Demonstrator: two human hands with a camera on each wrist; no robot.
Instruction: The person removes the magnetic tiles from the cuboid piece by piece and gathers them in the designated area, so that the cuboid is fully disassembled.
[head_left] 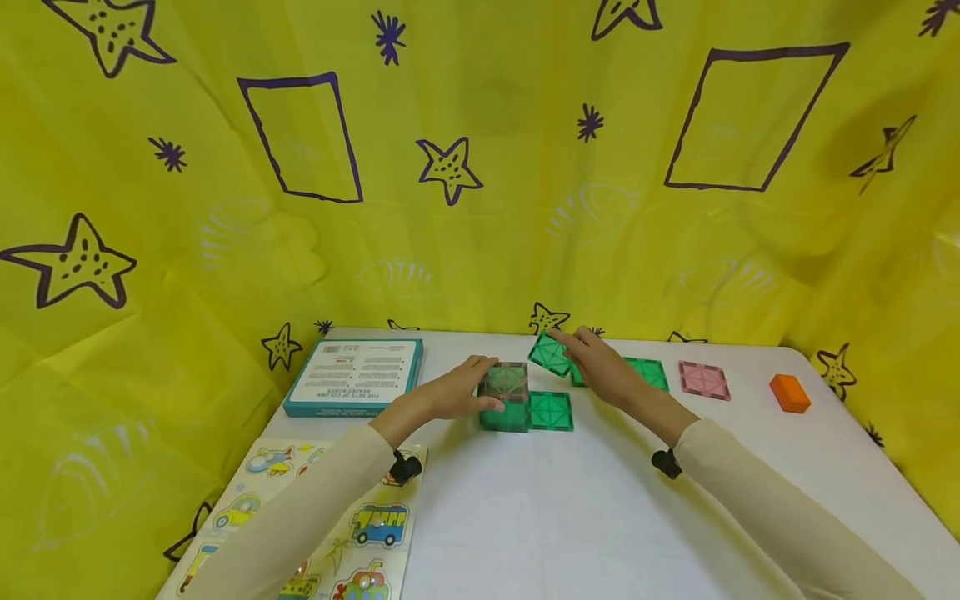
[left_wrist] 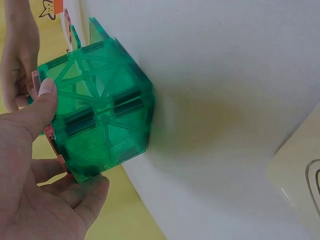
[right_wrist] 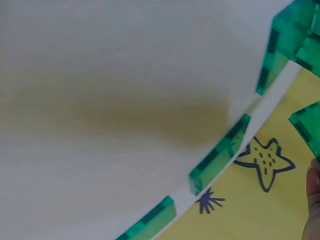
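Observation:
My left hand point(head_left: 453, 390) grips a box of see-through magnetic tiles point(head_left: 504, 418), green at the sides with a pink tile on top. In the left wrist view the thumb lies on the near edge of this tile box point(left_wrist: 102, 107), and the fingers curl round its other side. A green tile point(head_left: 551, 411) lies on the table at the box's right. My right hand point(head_left: 606, 371) pinches a tilted green magnetic tile point(head_left: 550, 355) above the table, right of the box. Only fingertips point(right_wrist: 313, 197) of that hand show in the right wrist view.
Beyond the right hand lie a green tile point(head_left: 648, 374), another partly hidden one, a pink tile point(head_left: 705, 380) and an orange block point(head_left: 791, 393). At left are a flat teal-and-white box point(head_left: 356, 375) and a vehicle puzzle board point(head_left: 411, 500). A yellow curtain point(head_left: 510, 250) hangs behind the table.

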